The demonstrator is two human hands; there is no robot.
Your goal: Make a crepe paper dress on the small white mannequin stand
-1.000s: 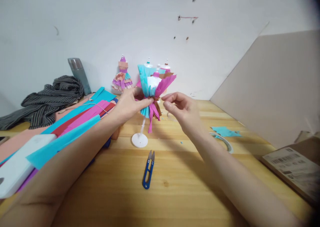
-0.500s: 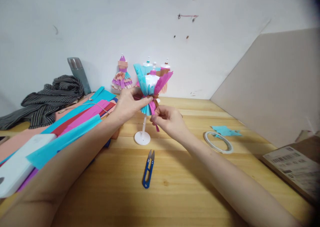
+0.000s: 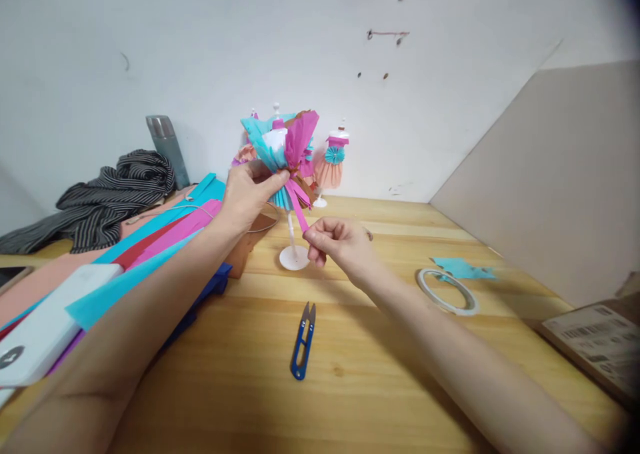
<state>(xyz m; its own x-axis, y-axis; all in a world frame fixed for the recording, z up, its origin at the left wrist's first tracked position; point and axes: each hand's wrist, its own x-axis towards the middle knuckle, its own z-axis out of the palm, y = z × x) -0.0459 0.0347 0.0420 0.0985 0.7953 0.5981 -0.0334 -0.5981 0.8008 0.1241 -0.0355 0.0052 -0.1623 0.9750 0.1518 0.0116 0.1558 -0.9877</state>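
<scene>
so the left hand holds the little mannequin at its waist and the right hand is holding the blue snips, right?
Not quite: the head view shows the right hand holding a pink strip, not the blue snips. The left hand does hold the mannequin at its waist.

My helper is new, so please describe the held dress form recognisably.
Find the wooden table, then the left hand above it. It pinches the dress form, whose blue and pink paper flares upward, unlike the peach-skirted form behind.

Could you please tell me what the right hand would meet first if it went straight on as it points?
Beyond the pink strip it pinches, the right hand would probably meet the stand's white pole first, though depth is unclear.
</scene>
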